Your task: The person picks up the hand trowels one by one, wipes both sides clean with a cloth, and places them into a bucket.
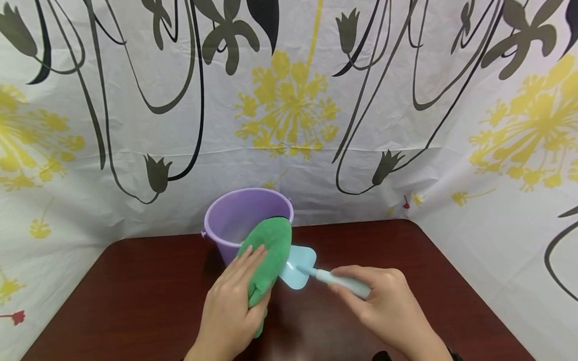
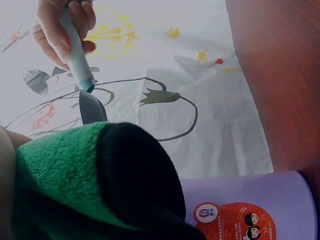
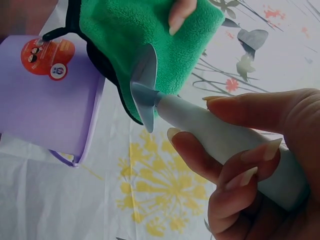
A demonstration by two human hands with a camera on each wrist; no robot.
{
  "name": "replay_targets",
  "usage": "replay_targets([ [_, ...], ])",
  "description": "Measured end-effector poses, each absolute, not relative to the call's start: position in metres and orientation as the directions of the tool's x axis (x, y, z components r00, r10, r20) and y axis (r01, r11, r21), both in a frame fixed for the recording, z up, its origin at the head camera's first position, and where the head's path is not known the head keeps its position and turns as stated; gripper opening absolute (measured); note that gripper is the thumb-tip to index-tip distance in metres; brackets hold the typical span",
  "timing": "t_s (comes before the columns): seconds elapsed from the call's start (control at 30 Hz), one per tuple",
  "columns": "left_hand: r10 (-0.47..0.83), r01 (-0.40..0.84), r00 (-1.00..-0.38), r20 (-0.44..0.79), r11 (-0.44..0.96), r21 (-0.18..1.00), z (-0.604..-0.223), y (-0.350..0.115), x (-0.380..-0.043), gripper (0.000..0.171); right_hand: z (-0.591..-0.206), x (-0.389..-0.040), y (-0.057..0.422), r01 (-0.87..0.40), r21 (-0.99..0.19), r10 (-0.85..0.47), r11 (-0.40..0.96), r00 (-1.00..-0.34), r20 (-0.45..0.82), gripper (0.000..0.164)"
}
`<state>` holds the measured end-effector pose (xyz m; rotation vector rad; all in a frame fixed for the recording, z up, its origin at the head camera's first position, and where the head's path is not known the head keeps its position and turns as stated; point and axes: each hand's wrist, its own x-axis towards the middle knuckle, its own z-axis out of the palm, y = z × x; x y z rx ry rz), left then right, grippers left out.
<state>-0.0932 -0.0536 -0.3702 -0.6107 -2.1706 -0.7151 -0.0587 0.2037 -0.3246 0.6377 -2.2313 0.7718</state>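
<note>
My left hand (image 1: 231,306) holds a folded green towel (image 1: 276,240) with a dark edge, its fingers lying over the top and the thumb along the near side. The right hand (image 1: 384,296) grips a small light-blue toy shovel (image 1: 301,259) by its pale handle (image 3: 210,125). The shovel's blade points left and lies against the towel's right side, partly covered by it in the head view. In the right wrist view, the blade (image 3: 144,85) overlaps the green cloth edge-on. In the left wrist view, the towel (image 2: 60,170) hides most of the blade.
A purple bucket (image 1: 224,250) stands upright at the back of the dark red-brown table (image 1: 149,286), right behind the towel. An orange-red sticker (image 2: 245,222) marks its side. White cloth (image 1: 289,175) printed with flowers hangs behind the table and along its sides.
</note>
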Motion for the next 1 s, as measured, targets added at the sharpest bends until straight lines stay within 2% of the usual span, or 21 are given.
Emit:
replay_targets([
  [0.2, 0.201, 0.642, -0.608, 0.768, 0.693, 0.328, -0.371, -0.052, -0.091, 0.052, -0.327, -0.059, 0.199, -0.662, -0.346, -0.240, 0.665, -0.628, 0.740, 0.030],
  [0.63, 0.339, 0.700, -0.546, 0.766, 0.687, 0.195, -0.379, -0.036, -0.087, 0.056, -0.334, -0.061, 0.191, -0.680, -0.287, -0.286, 0.675, -0.600, 0.747, 0.028],
  [0.73, 0.347, 0.722, -0.554, 0.757, 0.653, 0.229, -0.379, -0.035, -0.086, 0.053, -0.336, -0.061, 0.188, -0.678, -0.282, -0.294, 0.679, -0.603, 0.742, 0.027],
  [0.93, 0.362, 0.736, -0.634, 0.684, 0.555, 0.388, -0.375, -0.037, -0.083, 0.046, -0.339, -0.062, 0.184, -0.705, -0.247, -0.334, 0.665, -0.576, 0.746, 0.030],
  [1.0, 0.372, 0.743, -0.643, 0.670, 0.514, 0.428, -0.373, -0.037, -0.082, 0.046, -0.339, -0.062, 0.183, -0.716, -0.244, -0.346, 0.654, -0.570, 0.745, 0.031],
])
